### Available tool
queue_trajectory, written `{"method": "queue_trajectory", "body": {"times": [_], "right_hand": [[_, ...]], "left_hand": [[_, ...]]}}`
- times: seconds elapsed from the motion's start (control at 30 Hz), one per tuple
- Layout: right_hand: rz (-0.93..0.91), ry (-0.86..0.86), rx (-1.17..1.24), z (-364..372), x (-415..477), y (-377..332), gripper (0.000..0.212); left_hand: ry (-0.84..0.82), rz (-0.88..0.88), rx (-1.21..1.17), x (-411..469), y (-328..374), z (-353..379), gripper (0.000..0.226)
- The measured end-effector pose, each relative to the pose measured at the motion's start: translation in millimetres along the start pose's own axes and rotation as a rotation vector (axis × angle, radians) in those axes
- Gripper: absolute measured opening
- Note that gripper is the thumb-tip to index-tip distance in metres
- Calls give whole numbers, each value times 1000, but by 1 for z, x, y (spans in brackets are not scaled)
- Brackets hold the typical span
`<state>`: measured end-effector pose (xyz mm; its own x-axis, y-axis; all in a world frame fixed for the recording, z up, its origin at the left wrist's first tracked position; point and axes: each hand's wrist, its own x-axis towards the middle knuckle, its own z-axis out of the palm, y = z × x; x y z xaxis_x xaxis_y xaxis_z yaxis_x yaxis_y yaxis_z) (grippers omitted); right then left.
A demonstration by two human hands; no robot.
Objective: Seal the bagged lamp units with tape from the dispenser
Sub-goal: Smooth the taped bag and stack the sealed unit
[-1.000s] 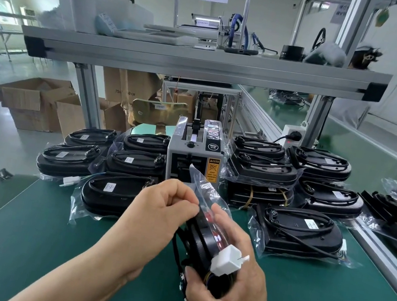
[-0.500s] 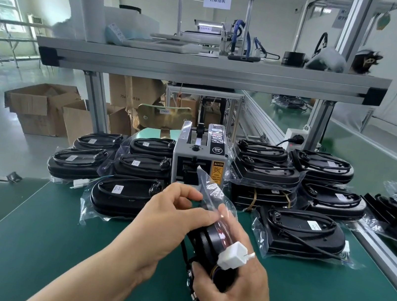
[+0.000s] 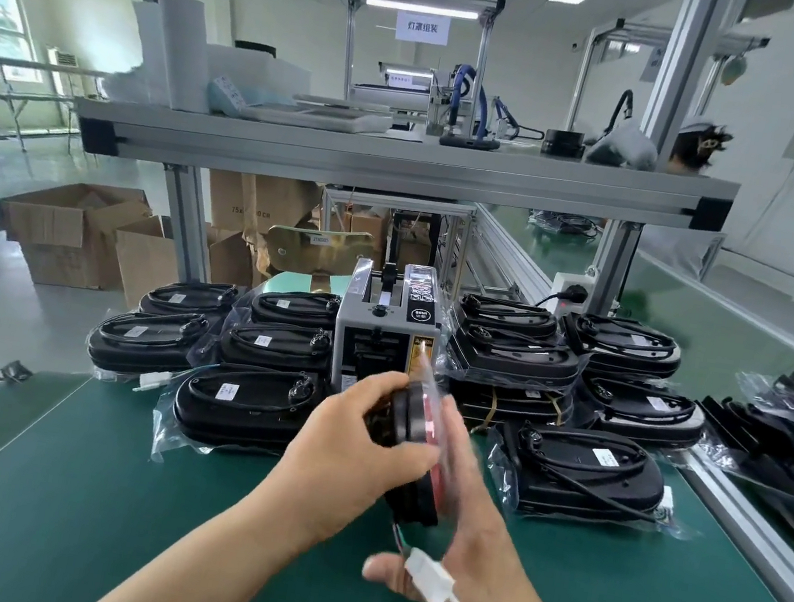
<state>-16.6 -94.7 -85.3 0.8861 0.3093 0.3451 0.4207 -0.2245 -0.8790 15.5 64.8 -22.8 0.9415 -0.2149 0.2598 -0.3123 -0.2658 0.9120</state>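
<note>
Where the green surface (image 3: 95, 487) fills the bottom of the frame, the left hand (image 3: 350, 454) has its grip curled round the upper rim of a bagged lamp unit (image 3: 410, 420). The unit is held on edge at centre: a black disc with a red face inside a clear bag, with thin wires and a white plug (image 3: 431, 579) below it. The right hand (image 3: 478, 563), blurred, lies against the bag's red side with fingers straight, its grip wide. Just behind stands the grey tape dispenser (image 3: 384, 351), with a round sticker reading SEMI on top. Stacks of bagged black lamps (image 3: 244, 401) flank it. Above runs an aluminium shelf (image 3: 395, 168). Cardboard boxes (image 3: 68, 230) sit on the floor at left, and one further back is marked 75x. A far sign (image 3: 422, 27) reads 灯罩组装.
</note>
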Motion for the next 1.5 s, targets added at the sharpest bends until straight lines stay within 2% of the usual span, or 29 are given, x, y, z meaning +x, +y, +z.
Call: {"method": "queue_trajectory", "body": {"times": [0.17,0.23,0.3,0.43,0.5,0.6,0.77,0.9,0.97,1.0,1.03,1.07,1.13,1.23,1.33,1.5], "right_hand": [[46,-197,-147,-37,-16,0,110],[90,-256,-53,-44,-24,-3,103],[162,-152,63,-35,-30,-8,96],[252,240,20,3,-34,-4,95],[258,374,39,14,-36,-2,81],[229,562,-1,22,-38,-2,46],[269,644,81,28,-35,-7,45],[356,640,20,23,-29,-5,45],[369,678,15,19,-28,-4,44],[370,690,19,18,-28,-3,44],[367,701,24,17,-27,-3,43],[364,712,28,18,-27,-2,42],[362,726,39,20,-27,-1,44],[350,703,30,21,-26,-2,48],[321,692,-1,20,-25,-2,49],[296,667,7,17,-24,0,48]], "left_hand": [[39,56,69,-19,-25,11,69],[61,129,166,-30,-36,21,80],[94,209,223,-37,-43,34,83],[151,344,262,-48,-57,56,80],[184,349,276,-52,-62,65,77],[170,271,275,-55,-69,70,85],[150,245,300,-56,-69,70,85],[185,402,394,-53,-58,61,65],[221,455,389,-45,-56,48,47],[249,368,299,-38,-52,40,31],[264,211,161,-26,-47,33,16],[290,22,-9,-11,-45,27,11],[357,-295,-292,28,-50,17,14],[417,-605,-540,84,-59,8,14],[453,-774,-660,119,-73,2,18],[443,-847,-645,144,-85,3,18]]}}
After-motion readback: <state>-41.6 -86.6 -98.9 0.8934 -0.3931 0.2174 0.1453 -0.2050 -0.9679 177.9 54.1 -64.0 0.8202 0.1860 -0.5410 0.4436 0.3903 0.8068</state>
